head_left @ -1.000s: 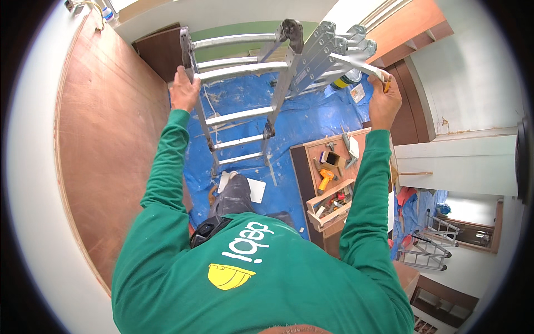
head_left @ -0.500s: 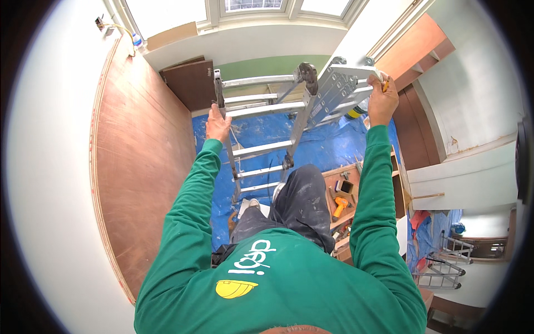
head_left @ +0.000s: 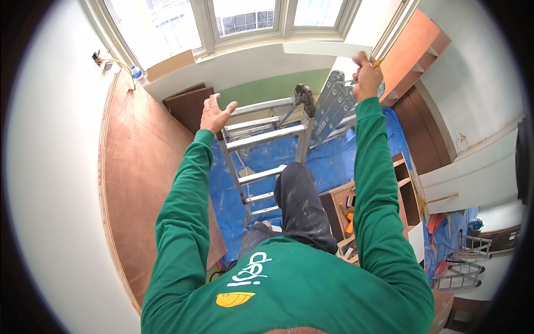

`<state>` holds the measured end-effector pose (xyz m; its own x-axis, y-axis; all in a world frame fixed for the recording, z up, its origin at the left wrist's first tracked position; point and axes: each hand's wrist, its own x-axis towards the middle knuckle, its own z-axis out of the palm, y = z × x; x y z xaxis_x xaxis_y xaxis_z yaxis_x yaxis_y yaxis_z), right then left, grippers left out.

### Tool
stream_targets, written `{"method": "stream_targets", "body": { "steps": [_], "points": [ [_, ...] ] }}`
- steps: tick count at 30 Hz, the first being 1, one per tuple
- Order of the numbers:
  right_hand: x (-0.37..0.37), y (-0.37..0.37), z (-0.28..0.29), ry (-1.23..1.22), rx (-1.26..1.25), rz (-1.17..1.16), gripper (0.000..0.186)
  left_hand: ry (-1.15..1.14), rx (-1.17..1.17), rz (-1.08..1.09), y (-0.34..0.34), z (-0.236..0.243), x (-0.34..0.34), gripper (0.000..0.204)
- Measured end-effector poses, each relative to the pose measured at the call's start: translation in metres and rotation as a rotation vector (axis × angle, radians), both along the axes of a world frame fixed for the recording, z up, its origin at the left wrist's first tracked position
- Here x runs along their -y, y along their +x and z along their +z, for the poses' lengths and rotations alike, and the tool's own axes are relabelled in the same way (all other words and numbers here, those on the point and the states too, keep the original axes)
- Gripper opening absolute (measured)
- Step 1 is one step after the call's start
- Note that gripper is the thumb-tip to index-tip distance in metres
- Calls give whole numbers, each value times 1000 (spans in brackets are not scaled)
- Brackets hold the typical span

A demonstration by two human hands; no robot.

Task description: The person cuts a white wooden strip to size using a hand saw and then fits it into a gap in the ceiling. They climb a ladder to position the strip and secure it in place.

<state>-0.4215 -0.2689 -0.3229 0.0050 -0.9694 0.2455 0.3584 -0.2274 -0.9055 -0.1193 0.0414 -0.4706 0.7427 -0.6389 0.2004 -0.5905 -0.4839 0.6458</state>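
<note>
My left hand (head_left: 217, 114) is open, its fingers spread, at the top of the left rail of an aluminium folding ladder (head_left: 267, 137). Whether the palm touches the rail I cannot tell. In my right hand (head_left: 367, 78), raised and closed, is a long, thin white strip (head_left: 320, 49) that reaches left in front of the wall below the windows. A yellow pencil (head_left: 378, 63) sticks out from between the same hand's fingers. One of my legs is bent against the ladder, with the shoe near a rung.
Blue sheeting (head_left: 328, 167) covers the floor. A large brown board (head_left: 144, 167) leans along the left wall. To the right stand an open wooden cabinet (head_left: 409, 192) with tools and a perforated metal panel (head_left: 335, 97). A bottle (head_left: 136, 72) sits by the window corner.
My left hand has let go of the ladder rail and opened. My right hand has lifted the white strip higher, toward the windows. My body has moved closer to the ladder.
</note>
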Motion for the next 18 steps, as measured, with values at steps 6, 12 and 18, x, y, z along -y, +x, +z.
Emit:
{"method": "stream_targets", "body": {
  "steps": [6, 12, 18],
  "points": [
    [55, 75, -67, 160, 20, 139, 52, -115, 291, 116, -13, -28, 21, 34],
    [70, 137, -114, -92, -335, 195, 30, -73, 350, 66, -18, -15, 18, 36],
    [28, 148, -114, -224, -546, 242, 13, -3, 325, 126, -32, -15, -11, 39]
  ]
}}
